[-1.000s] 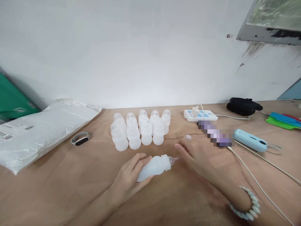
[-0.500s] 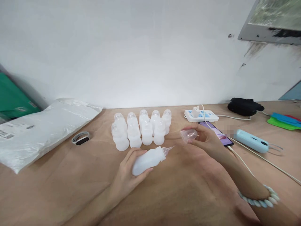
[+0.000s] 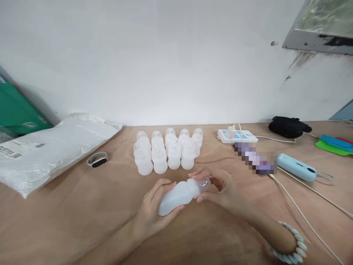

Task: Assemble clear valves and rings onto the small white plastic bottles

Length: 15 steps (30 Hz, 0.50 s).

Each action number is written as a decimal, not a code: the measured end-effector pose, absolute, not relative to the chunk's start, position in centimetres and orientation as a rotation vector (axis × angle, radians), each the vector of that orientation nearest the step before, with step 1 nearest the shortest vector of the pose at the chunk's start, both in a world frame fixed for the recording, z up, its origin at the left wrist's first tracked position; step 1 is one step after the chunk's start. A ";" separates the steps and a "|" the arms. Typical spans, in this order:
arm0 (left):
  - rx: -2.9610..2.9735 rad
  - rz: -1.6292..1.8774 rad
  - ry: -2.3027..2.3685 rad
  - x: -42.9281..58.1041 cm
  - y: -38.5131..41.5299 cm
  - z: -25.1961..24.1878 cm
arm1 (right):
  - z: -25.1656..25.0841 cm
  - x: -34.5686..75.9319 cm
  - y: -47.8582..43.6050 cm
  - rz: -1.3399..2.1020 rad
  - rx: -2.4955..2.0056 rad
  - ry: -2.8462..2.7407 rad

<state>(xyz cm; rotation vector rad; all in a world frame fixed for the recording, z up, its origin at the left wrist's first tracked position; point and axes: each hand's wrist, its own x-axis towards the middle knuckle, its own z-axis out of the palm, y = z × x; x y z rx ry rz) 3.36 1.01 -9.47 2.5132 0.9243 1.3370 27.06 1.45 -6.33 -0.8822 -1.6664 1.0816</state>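
A milky-white squeeze bottle (image 3: pixel 176 198) lies tilted in my left hand (image 3: pixel 154 206), its neck pointing up and to the right. My left fingers and thumb wrap round its body. Over the nozzle end sits a clear dome cap (image 3: pixel 203 184), gripped between the thumb and fingers of my right hand (image 3: pixel 220 187). The cap's rim meets the bottle's collar; whether it is seated fully I cannot tell. Just behind my hands several similar white bottles (image 3: pixel 160 162) with clear caps stand upright in two rows.
At the left lie a white plastic mailing bag (image 3: pixel 63 147) and a fitness band (image 3: pixel 97 160). To the right are a power strip (image 3: pixel 237 136), a blurred-out phone (image 3: pixel 255 158), a light-blue device (image 3: pixel 296 167), cables and a black pouch (image 3: pixel 289 127). A wall rises behind the brown tabletop (image 3: pixel 68 221).
My right hand has moved left and down with the clear cap, from beside the phone onto the bottle's nozzle. My left hand keeps hold of the bottle, slightly lower now.
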 end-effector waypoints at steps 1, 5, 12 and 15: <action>2.509 1.330 0.921 3.3 1.0 -9.5 | -6.3 27.1 1.4 1.079 -0.880 -1.670; 2.506 1.241 0.908 3.2 1.1 -9.6 | -5.9 27.4 1.3 1.103 -0.904 -1.641; 2.359 0.704 0.669 4.1 1.7 -9.7 | -5.3 27.5 1.0 1.242 -0.900 -1.611; 2.330 0.645 0.686 4.2 1.9 -9.6 | -5.7 26.9 0.6 1.234 -0.923 -1.711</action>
